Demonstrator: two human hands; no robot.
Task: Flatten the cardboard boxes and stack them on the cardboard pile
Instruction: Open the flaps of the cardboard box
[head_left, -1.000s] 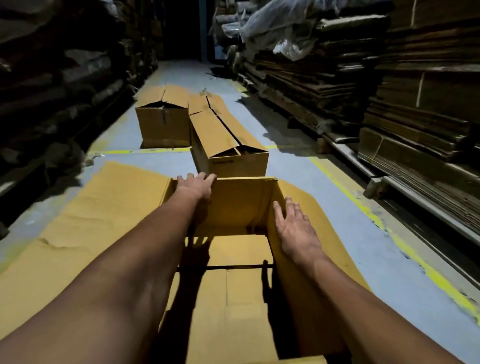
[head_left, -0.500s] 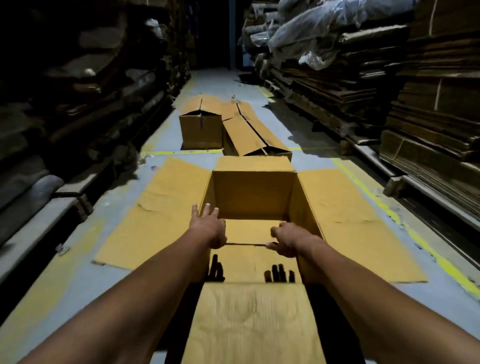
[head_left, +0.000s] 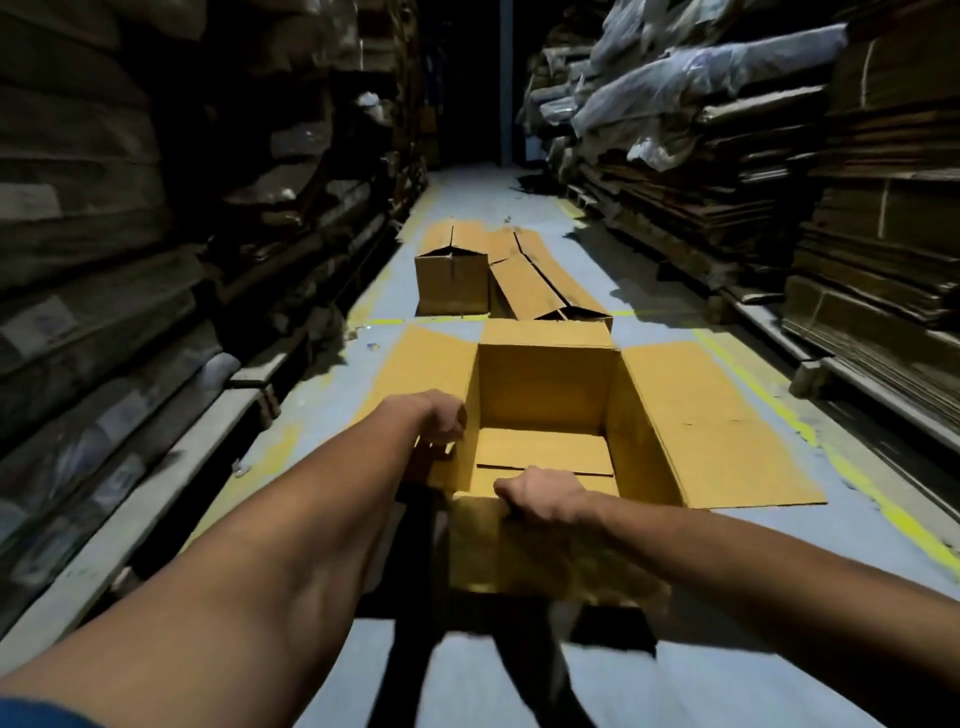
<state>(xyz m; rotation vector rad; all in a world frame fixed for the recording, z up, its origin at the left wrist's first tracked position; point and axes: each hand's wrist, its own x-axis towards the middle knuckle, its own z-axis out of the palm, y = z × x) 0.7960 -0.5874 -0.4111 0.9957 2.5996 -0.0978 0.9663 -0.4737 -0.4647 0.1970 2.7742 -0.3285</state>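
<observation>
– Hands? Left hand and right hand both curl over the open box rim, on the floor.
– Progress?
– Flaps spread, not flat; two boxes beyond wait.

hands gripping open cardboard box

Grey-blue concrete floor, aisle between stacked cardboard. Yellow painted lines run along both edges and across the aisle. Open cardboard box stands on it, side flaps spread flat on the floor. Beyond the cross line: small upright box, beside it a long box, touching or nearly so.
</observation>
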